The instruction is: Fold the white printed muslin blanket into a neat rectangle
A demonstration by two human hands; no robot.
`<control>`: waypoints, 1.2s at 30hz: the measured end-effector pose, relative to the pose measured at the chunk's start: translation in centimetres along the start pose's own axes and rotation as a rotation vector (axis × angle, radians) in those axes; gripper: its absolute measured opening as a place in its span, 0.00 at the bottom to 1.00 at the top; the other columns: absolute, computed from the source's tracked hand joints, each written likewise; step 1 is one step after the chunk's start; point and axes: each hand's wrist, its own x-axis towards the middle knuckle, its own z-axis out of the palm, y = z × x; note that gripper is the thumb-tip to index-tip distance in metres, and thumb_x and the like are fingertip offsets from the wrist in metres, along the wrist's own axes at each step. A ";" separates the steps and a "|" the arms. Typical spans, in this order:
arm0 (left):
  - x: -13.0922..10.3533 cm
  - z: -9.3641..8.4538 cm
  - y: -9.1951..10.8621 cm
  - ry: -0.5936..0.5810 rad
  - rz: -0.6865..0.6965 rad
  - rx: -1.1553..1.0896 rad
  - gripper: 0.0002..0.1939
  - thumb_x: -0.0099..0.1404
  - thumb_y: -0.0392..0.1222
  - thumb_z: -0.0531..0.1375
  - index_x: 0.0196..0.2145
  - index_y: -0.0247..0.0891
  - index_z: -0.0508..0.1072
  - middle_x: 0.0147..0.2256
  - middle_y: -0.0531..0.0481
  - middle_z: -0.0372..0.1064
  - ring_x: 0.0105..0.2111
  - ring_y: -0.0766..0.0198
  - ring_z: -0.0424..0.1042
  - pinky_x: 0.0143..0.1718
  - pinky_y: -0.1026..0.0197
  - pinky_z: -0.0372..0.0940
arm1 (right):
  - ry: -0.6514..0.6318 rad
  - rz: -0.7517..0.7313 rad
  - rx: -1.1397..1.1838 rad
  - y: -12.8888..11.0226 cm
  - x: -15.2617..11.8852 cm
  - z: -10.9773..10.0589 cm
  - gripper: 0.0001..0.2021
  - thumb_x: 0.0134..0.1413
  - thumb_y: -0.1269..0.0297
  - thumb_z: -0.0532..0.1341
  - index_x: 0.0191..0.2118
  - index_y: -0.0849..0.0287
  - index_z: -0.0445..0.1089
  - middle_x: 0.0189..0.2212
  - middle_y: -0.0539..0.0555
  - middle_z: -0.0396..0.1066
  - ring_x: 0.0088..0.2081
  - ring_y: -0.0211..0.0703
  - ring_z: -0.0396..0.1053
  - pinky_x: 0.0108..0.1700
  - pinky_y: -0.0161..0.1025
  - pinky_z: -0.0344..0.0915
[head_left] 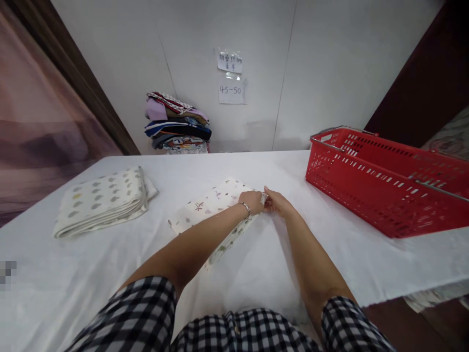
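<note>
Cloth (205,208) with small printed shapes is lying in the middle of the counter (139,274), its right end rising toward the two hands. The left hand (252,201), with a bracelet (246,208) circling the wrist, is clamping on a bunched bit of the cloth at that right end. The right hand (279,203) is meeting it from the right, its fingers bending in close to the same bit; whether they are pinching it, I cannot tell. Part of the cloth's near side is hanging behind the left forearm, and the forearm is hiding some of the print.

To the left on the counter, a folded towel (100,200) with rows of grey marks and one yellow mark is resting in thick layers. To the right, a red basket (351,188) is standing, its metal handles lying along the rim. Beyond the far edge, left of the middle, a pile (178,124) of folded fabrics is showing in front of the wall (322,63). Two paper signs (232,92) are hanging there, the lower reading 45-50
</note>
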 end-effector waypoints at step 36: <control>-5.0 0.9 -2.3 -0.091 -0.078 0.123 0.19 0.56 0.42 0.55 0.46 0.37 0.65 0.45 0.40 0.65 0.43 0.53 0.69 0.40 0.56 0.64 | 0.114 0.037 -0.069 0.7 0.3 0.0 0.05 0.48 0.66 0.59 0.31 0.61 0.65 0.20 0.50 0.67 0.21 0.36 0.67 0.24 0.34 0.69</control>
